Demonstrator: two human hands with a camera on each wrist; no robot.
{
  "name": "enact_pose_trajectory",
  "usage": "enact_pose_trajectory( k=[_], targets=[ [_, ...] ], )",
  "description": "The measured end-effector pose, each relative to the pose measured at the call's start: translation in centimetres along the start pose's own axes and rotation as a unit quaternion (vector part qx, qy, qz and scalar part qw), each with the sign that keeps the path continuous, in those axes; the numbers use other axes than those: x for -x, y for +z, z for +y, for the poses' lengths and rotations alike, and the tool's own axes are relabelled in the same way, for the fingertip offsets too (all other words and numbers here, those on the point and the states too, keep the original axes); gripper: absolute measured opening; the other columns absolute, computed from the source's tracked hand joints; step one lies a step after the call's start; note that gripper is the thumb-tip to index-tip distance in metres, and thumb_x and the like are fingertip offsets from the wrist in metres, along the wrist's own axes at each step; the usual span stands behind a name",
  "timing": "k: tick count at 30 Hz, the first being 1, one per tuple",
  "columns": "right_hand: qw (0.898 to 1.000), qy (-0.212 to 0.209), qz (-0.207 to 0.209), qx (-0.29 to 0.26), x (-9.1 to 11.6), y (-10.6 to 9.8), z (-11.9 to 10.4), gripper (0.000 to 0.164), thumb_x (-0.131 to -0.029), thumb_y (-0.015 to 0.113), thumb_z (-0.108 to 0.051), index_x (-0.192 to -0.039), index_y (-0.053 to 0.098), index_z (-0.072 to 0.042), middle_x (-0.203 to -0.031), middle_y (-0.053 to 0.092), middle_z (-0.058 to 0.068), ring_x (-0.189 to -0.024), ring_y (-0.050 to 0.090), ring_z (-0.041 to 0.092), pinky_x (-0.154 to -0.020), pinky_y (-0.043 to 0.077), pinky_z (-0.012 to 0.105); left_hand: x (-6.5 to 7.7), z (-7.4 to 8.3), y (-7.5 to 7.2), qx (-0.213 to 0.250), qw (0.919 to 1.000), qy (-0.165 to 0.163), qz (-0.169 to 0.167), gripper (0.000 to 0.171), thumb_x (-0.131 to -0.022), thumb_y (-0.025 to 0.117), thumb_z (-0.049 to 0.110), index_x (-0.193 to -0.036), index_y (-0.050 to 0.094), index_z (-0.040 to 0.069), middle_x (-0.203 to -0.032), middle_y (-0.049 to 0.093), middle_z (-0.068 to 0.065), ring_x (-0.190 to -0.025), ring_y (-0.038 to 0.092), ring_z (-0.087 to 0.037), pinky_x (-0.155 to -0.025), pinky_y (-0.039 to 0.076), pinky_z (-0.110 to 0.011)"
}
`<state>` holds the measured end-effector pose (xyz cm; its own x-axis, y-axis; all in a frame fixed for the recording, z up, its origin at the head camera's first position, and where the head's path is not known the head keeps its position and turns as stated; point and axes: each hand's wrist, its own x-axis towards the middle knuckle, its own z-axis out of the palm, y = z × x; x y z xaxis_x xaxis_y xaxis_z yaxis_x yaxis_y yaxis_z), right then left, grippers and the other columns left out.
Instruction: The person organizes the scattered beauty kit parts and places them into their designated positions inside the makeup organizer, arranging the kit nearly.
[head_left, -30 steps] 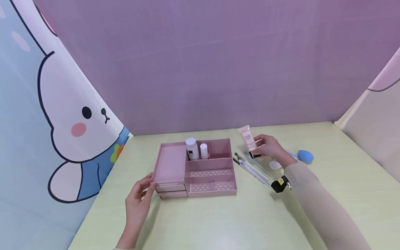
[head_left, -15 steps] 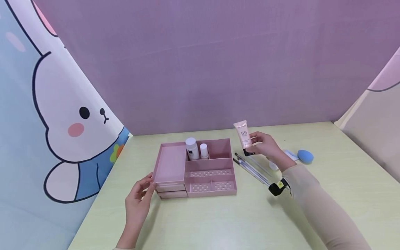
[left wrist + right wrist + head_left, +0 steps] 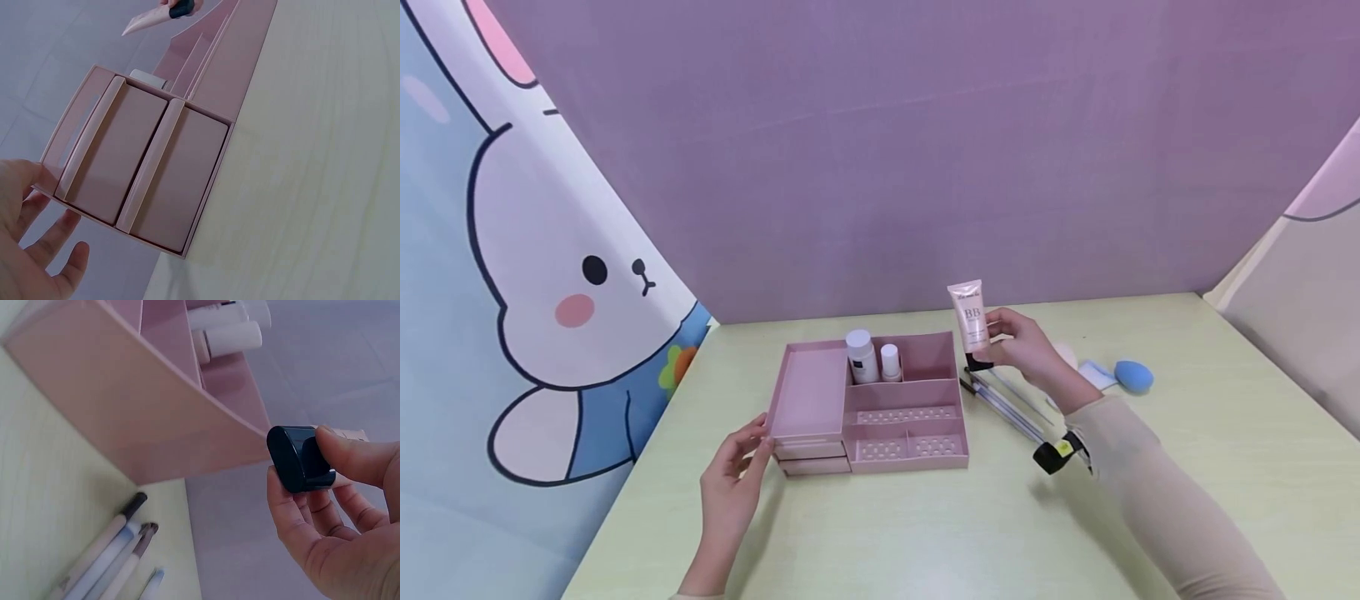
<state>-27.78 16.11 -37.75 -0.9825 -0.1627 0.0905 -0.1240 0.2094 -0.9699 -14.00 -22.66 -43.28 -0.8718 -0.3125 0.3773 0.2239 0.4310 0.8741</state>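
In the head view my right hand [image 3: 1018, 346] holds a pink BB cream tube [image 3: 972, 318] upright, black cap [image 3: 300, 459] down, pinched between thumb and fingers near the cap. It hangs in the air by the back right corner of a pink desktop organizer [image 3: 808, 387]. Two white bottles, a larger one [image 3: 862, 358] and a smaller one [image 3: 890, 362], stand in its back compartment. At the organizer's front left corner, my left hand [image 3: 736, 475] touches the edge with thumb and forefinger, the other fingers loosely bent and apart. Two drawer fronts [image 3: 181, 181] face the left wrist camera.
Several slim brushes [image 3: 1007, 408] lie on the table [image 3: 910, 533] right of the organizer, partly under my right forearm. Beyond that wrist lie a blue sponge [image 3: 1133, 377] and some pale items [image 3: 1096, 375]. A purple cloth wall [image 3: 925, 167] rises behind the table.
My right hand has carried the BB cream tube left and slightly up, toward the organizer, and the tube now stands more upright. The left hand and the organizer have stayed put.
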Motion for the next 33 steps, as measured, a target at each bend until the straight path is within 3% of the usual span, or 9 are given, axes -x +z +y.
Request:
enact_pose_trajectory(
  k=[14,21,28,33],
  targets=[
    [0.998,-0.010,-0.012,-0.055,-0.5,2.1,-0.8,0.045,-0.077,0.067,0.015,-0.118,0.046,0.014,-0.088,0.060,0.007,-0.083,0.058,0.014,-0.068,0.055,0.026,-0.1,0.1,-0.1,-0.013,0.9994,-0.031,-0.010,0.020,-0.098,0.065,0.016,-0.114,0.067,0.006,-0.131,0.065,-0.003,-0.102,0.062,-0.001,-0.078,0.046,-0.013],
    [0.998,-0.013,-0.022,-0.064,-1.0,3.2,-0.8,0.044,-0.078,0.067,0.015,-0.117,0.047,0.012,-0.090,0.060,0.006,-0.083,0.060,0.013,-0.071,0.055,0.026,-0.1,0.3,-0.1,-0.010,0.9995,-0.027,-0.010,0.019,-0.098,0.065,0.015,-0.114,0.067,0.005,-0.131,0.065,-0.005,-0.100,0.062,0.001,-0.077,0.046,-0.013],
    [0.997,-0.024,-0.033,-0.065,-1.2,4.1,-0.9,0.052,-0.079,0.068,0.013,-0.125,0.044,0.008,-0.090,0.059,0.008,-0.082,0.061,0.015,-0.069,0.056,0.029,-0.1,0.2,0.0,-0.008,0.9998,-0.017,-0.006,0.018,-0.097,0.065,0.012,-0.113,0.068,0.004,-0.130,0.066,-0.006,-0.099,0.062,0.001,-0.077,0.046,-0.013],
    [0.997,-0.022,-0.031,-0.064,-1.4,4.4,-1.0,0.043,-0.083,0.066,0.007,-0.122,0.045,0.007,-0.093,0.059,0.011,-0.081,0.059,0.016,-0.070,0.054,0.029,-0.1,0.3,0.0,-0.012,0.9997,-0.019,-0.008,0.018,-0.098,0.066,0.014,-0.113,0.067,0.004,-0.130,0.066,-0.005,-0.099,0.062,0.001,-0.077,0.046,-0.013]
  ],
)
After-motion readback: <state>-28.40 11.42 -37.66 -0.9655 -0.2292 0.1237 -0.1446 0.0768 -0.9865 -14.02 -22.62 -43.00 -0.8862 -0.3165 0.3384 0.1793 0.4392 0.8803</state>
